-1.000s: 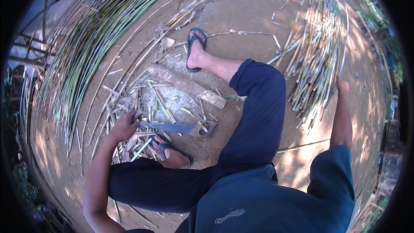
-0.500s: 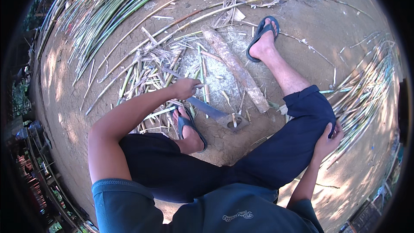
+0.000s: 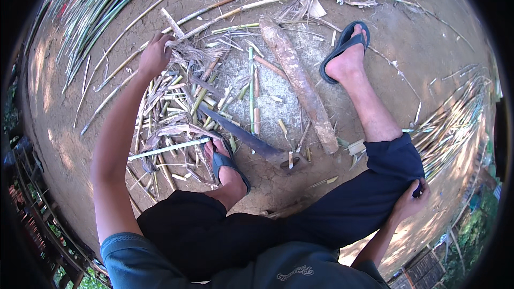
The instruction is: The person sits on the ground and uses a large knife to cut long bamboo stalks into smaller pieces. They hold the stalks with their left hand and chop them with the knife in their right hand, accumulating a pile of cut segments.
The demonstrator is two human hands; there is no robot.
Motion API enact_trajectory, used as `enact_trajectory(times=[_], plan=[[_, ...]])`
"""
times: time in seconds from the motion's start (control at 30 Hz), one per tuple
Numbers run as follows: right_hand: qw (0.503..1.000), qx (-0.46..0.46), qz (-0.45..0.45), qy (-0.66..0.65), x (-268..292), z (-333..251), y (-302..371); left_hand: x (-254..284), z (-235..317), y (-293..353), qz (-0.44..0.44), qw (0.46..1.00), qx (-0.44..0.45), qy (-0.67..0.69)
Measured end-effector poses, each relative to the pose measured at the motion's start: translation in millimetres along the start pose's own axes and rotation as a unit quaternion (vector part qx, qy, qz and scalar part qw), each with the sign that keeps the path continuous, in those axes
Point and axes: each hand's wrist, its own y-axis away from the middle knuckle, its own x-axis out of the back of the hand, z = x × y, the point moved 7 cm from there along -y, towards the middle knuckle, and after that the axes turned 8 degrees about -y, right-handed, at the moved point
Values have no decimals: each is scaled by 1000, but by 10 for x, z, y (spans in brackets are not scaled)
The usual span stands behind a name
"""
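At the upper left, my left hand (image 3: 155,53) is stretched over dry husks (image 3: 187,51), its fingers slightly apart and no held thing visible. Below it lies a pile of short cut stalks (image 3: 166,99). My right hand (image 3: 412,200) rests beside my right knee, fingers closed on a fold of the dark trouser leg (image 3: 399,160). Between my feet a handsaw (image 3: 243,136) lies on the ground, its blade pointing up and left into the cuttings. A thick log (image 3: 297,85) lies beyond it, next to pale sawdust (image 3: 230,83) and a green stalk (image 3: 251,91).
Long green stalks (image 3: 107,10) are heaped at the far left. Several long bent poles (image 3: 241,8) cross the ground ahead. Another bundle of thin stalks (image 3: 455,120) lies at the right. My sandalled feet stand either side of the log and saw.
My left hand has moved from above the saw blade up and left to the husks. My right hand stays at the knee. The view has shifted a little.
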Motion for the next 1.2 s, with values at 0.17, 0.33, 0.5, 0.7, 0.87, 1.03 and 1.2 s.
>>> enact_trajectory(times=[0.17, 0.33, 0.5, 0.7, 0.87, 1.03, 1.2], plan=[[999, -9, 10, 31, 32, -179, -22, -829, 15, -506, -106, 987, 118, -9], [1000, -5, 30, 7, 78, -217, 34, -437, 422, -747, 11, 997, 73, -24], [999, -24, 34, -9, 152, -100, 42, 1260, 1428, -931, 149, 989, 10, 20], [997, -23, 55, -56, 224, -37, 148, 2492, 3216, -666, 227, 957, -91, 156], [976, 4, 102, -192, 331, -230, 344, 2788, 4707, -22, 320, 924, -192, 80], [623, -209, -8, -754, 125, -694, 5, 2449, 5596, 915, 261, 907, -308, 122], [601, -252, 63, -756, 3, -408, -414, 2084, 5622, 1295, 222, 912, -331, 97]])
